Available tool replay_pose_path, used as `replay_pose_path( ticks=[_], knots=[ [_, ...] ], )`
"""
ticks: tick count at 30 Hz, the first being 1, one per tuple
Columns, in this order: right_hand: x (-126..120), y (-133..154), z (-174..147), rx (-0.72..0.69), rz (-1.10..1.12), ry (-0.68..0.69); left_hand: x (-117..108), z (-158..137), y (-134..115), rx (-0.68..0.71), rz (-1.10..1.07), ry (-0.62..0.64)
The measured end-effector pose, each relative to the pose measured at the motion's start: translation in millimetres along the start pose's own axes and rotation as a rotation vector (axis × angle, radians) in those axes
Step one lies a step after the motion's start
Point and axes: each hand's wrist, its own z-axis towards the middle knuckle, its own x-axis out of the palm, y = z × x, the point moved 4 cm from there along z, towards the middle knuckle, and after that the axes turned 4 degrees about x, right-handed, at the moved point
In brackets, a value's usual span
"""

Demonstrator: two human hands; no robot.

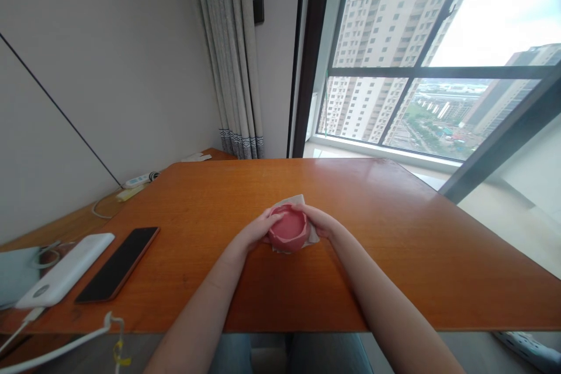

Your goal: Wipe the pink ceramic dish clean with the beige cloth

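One pink bowl: on white tissue
Your grip: left hand and right hand half-curled, holding its sides

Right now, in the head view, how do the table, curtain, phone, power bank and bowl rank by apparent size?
1. Table
2. Curtain
3. Phone and power bank: too alike to rank
4. Bowl

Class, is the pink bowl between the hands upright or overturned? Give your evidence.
Upright. The pink bowl has its opening facing up, its inside showing between the left hand and right hand.
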Motion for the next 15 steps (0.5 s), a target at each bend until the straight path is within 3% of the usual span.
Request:
replay_pose_path(
  ticks=[3, 7, 13, 15],
  knots=[
    [3, -7, 6, -0.005, 0.049, -0.039, -5, 7, 2, 0.09, -0.022, -0.097],
    [3, -11, 16, -0.137, 0.172, -0.211, -11, 15, -2, 0.267, -0.097, -0.259],
    [22, -20, 18, -0.337, 0.2, -0.232, -24, 12, -6, 0.441, -0.224, -0.535],
    [29, -24, 19, -0.372, 0.164, -0.233, -26, 11, -5, 0.505, -0.238, -0.569]
  ],
)
